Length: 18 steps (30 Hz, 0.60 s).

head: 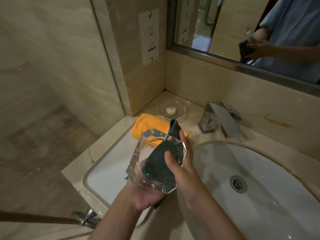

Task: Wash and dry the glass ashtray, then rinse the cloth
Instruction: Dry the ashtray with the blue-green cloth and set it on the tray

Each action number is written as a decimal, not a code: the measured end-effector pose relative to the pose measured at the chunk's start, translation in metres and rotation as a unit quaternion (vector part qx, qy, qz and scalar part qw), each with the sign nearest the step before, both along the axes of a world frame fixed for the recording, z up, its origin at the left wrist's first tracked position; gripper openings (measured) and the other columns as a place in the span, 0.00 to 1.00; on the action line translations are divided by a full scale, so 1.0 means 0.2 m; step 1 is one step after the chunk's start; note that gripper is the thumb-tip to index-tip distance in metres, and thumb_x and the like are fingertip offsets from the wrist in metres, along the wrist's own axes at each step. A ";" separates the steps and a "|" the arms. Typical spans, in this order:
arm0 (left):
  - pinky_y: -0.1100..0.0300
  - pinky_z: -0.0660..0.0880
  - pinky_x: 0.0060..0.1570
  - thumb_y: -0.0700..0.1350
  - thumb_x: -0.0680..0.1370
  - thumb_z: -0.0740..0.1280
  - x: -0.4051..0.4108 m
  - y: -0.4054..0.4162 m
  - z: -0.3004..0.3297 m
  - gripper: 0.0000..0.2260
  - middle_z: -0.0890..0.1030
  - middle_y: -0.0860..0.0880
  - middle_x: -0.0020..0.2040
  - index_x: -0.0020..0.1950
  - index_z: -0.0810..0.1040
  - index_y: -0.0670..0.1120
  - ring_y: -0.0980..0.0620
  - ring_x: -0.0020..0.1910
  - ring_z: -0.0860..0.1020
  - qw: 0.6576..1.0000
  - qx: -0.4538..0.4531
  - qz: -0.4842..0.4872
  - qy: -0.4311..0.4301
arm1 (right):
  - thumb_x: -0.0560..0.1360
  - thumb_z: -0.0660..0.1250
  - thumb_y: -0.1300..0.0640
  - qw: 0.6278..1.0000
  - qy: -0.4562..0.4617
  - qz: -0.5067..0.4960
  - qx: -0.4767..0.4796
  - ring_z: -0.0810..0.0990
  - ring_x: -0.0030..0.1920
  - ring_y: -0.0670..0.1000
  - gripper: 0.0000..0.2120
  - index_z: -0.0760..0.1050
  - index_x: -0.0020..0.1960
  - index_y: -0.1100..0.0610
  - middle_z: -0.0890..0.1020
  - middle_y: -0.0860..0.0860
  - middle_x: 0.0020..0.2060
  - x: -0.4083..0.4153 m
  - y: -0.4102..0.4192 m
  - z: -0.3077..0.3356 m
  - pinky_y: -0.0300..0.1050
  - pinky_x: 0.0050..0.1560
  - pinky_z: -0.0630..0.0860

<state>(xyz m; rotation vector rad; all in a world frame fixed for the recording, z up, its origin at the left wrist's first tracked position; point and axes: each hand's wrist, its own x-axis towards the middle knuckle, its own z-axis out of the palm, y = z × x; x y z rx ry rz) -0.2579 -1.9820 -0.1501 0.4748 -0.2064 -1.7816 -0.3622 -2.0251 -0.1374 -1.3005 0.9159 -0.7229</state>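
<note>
My left hand cups the ashtray from below, above the worktop's front edge beside the sink, so my right hand, gripping the cloth, should rub gently inside.

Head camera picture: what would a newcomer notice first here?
First, the glass ashtray, held up over the counter left of the sink, with the left hand under it. The right hand presses a dark cloth into its bowl. Behind it, an orange towel lies on the counter.
</note>
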 end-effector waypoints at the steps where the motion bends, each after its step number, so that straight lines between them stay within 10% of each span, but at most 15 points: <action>1: 0.50 0.68 0.64 0.44 0.78 0.61 0.01 0.00 0.00 0.19 0.76 0.34 0.60 0.62 0.73 0.31 0.39 0.61 0.75 1.000 0.013 -0.005 -0.018 | 0.63 0.65 0.35 1.000 0.021 0.001 -0.018 0.45 0.76 0.44 0.28 0.51 0.51 0.12 0.43 0.32 0.71 0.00 0.00 0.00 0.57 0.74 0.55; 6: 0.51 0.76 0.55 0.44 0.70 0.72 0.02 0.02 0.06 0.17 0.80 0.35 0.52 0.53 0.78 0.34 0.40 0.52 0.80 0.999 0.035 0.010 -0.029 | 0.75 0.62 0.46 1.000 0.006 0.009 0.000 0.43 0.75 0.42 0.26 0.53 0.53 0.17 0.39 0.33 0.72 0.00 -0.03 0.04 0.55 0.74 0.56; 9: 0.53 0.79 0.49 0.44 0.54 0.82 0.04 0.02 0.03 0.25 0.82 0.38 0.49 0.48 0.82 0.38 0.43 0.46 0.81 0.999 0.024 0.037 -0.018 | 0.76 0.63 0.50 0.997 -0.067 0.001 0.048 0.60 0.73 0.44 0.22 0.63 0.55 0.22 0.57 0.41 0.75 0.01 -0.03 0.04 0.50 0.69 0.67; 15: 0.50 0.58 0.71 0.49 0.82 0.50 0.11 0.03 0.04 0.21 0.70 0.37 0.68 0.69 0.66 0.37 0.42 0.69 0.67 0.991 -0.011 0.073 -0.113 | 0.78 0.59 0.59 0.980 -0.131 -0.017 0.152 0.78 0.59 0.49 0.18 0.68 0.65 0.43 0.78 0.50 0.61 -0.03 -0.08 0.03 0.46 0.55 0.78; 18: 0.51 0.75 0.57 0.49 0.72 0.71 0.10 0.04 0.09 0.19 0.79 0.41 0.59 0.61 0.78 0.44 0.45 0.58 0.78 0.995 0.013 0.059 -0.080 | 0.79 0.58 0.60 0.967 -0.153 -0.033 0.202 0.78 0.61 0.55 0.17 0.69 0.66 0.48 0.78 0.54 0.61 -0.05 -0.09 0.03 0.57 0.59 0.76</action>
